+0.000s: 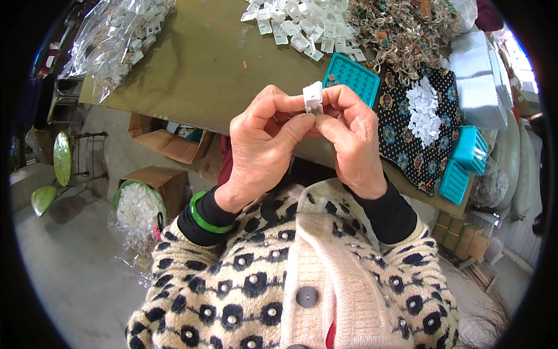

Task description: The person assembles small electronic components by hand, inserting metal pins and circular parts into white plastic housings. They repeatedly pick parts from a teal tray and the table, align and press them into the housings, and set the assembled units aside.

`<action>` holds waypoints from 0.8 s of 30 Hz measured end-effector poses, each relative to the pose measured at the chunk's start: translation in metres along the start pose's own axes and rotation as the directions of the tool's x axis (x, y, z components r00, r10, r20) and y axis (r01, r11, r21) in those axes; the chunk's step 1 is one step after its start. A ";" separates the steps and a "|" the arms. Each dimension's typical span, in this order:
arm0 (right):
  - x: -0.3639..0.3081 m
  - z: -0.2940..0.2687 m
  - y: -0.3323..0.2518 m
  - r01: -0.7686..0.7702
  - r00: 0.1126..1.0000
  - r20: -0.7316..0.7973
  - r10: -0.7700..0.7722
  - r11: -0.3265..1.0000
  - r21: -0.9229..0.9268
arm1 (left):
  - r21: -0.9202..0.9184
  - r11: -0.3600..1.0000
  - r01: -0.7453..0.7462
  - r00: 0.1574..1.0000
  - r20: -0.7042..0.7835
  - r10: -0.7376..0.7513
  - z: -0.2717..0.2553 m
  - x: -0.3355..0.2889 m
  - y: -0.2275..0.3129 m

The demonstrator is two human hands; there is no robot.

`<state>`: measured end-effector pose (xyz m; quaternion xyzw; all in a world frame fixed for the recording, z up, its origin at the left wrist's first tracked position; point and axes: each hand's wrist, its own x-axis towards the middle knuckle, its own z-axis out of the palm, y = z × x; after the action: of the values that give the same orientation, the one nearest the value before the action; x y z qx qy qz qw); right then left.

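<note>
Between my two hands, above the table's near edge, is a small white plastic housing. My left hand pinches it from the left with thumb and fingers. From the other side my right hand grips it too, fingers curled and thumb pressed near its lower end. Fine parts at its bottom are too small to make out. Just behind my right hand lies a teal tray with small round recesses. Farther back is a pile of similar white plastic housings.
Tangled clear wires with small parts heap at the far right. White pieces lie on a black patterned cloth, beside teal baskets. A clear bag sits far left; a tub of translucent pieces stands below.
</note>
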<state>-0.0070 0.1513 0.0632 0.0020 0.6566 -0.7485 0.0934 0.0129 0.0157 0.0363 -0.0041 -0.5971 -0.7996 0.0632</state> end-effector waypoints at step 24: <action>0.065 -0.050 0.031 0.381 0.855 0.235 -0.462 0.253 -0.889 | -0.249 0.810 0.532 0.847 0.161 -0.507 -0.017 0.000 0.017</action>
<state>-0.0722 0.1880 0.0172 -0.1974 0.9346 -0.2557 -0.1488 0.0155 -0.0054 0.0480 0.1155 -0.4567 -0.8625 -0.1851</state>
